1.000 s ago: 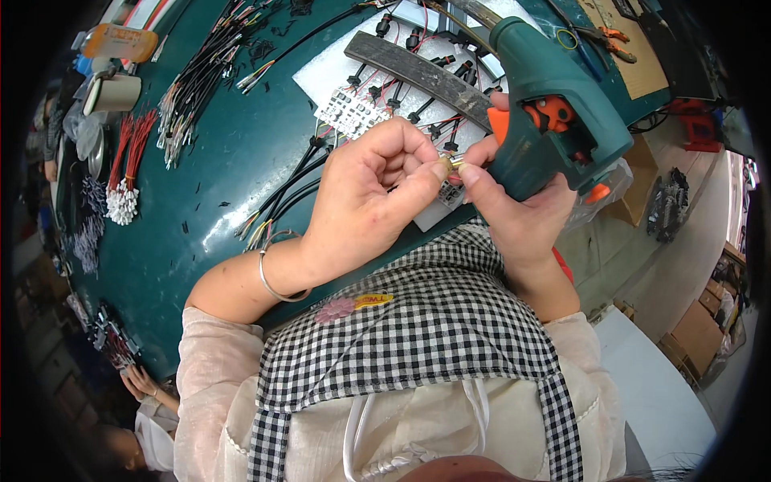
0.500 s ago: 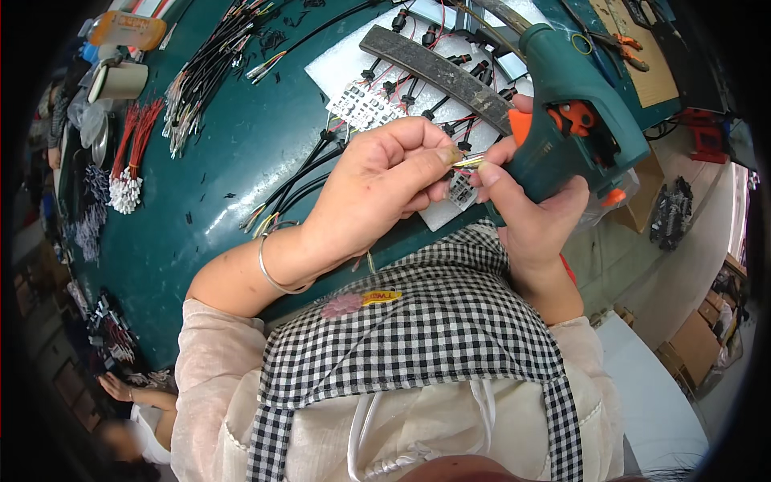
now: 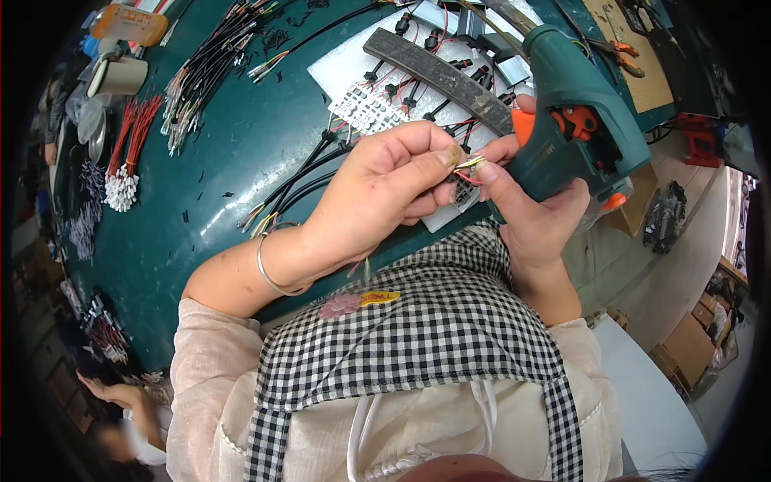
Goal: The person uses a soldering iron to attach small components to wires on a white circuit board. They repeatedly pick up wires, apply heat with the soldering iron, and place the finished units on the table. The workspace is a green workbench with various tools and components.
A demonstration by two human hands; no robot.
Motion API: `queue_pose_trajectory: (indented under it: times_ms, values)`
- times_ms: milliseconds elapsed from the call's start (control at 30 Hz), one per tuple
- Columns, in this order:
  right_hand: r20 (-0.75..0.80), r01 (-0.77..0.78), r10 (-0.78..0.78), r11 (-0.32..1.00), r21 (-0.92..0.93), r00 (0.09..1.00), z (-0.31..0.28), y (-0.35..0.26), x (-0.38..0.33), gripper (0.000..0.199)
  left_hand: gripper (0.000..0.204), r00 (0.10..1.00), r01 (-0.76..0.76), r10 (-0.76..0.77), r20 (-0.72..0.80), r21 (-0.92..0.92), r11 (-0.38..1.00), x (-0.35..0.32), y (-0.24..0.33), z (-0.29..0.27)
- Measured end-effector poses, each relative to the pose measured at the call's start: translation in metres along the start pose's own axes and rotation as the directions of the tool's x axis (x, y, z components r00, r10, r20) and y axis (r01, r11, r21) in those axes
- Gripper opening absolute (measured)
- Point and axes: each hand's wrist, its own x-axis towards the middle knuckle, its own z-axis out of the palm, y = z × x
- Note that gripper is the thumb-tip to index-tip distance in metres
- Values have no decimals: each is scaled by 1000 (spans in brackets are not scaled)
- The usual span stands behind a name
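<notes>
Thin coloured wires, with yellow, white and red among them, run between my two hands. My left hand pinches their left part between thumb and index finger. At their other end, the thumb and index finger of my right hand are closed on them. A green tool with orange parts, like a glue gun, stands over my right hand and hides some of its fingers. Partly covered below the wires is a small circuit board. White circuit boards lie beyond my left hand.
A dark, worn metal bar lies across a white foam sheet with black-connector cables. Bundles of black cables and red wires lie left on the green table. Orange-handled pliers are far right. Another person's arm shows lower left.
The wire ends between my fingers have shifted slightly, and a red wire shows more clearly. Both hands keep their grip in nearly the same place. The other person's arm has moved a little.
</notes>
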Motion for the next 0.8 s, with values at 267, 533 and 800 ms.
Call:
queue_pose_trajectory:
  times_ms: [267, 533, 800]
  values:
    - [41, 16, -15, 1000, -15, 999, -1, 1, -1, 62, 18, 998, 19, -15, 61, -71, 997, 0, -2, -2]
    - [73, 113, -104, 984, -134, 992, -3, -2, 2, 28, 15, 1000, 4, -4, 6, 62, 998, 0, 0, 3]
    - [29, 104, -102, 988, -112, 994, 2, -3, 1, 17, 15, 1000, -5, 4, 25, 19, 1000, 1, -1, 2]
